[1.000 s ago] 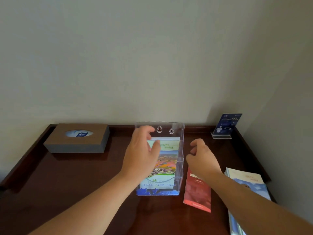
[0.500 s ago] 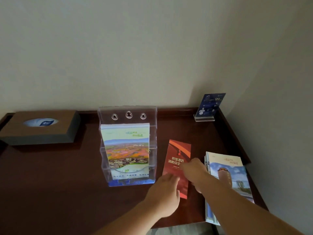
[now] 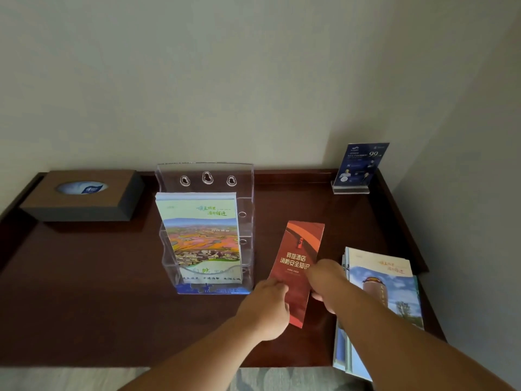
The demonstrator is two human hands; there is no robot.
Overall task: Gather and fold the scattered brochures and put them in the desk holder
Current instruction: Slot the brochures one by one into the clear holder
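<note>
The left hand (image 3: 266, 306) and right hand (image 3: 324, 280) appear to pinch the near end of a red brochure (image 3: 299, 246) pointing away, just right of the acrylic holder (image 3: 248, 193).

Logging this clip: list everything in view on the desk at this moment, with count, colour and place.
desk: one, dark brown wood, in a wall corner.
tissue box: one, brown, back left of the desk.
holder: one, clear plastic, upright mid-desk.
landscape brochures: a pack, count hidden, green and orange cover, standing in the holder.
red brochure: one, red, right of the holder.
brochure stack: several, blue and white, at the desk's right side, overhanging the front edge.
sign card: one, dark blue, in a clear stand, back right.
left hand: at the red brochure's left edge; grip unclear.
right hand: fingers curled round the red brochure's right edge.
</note>
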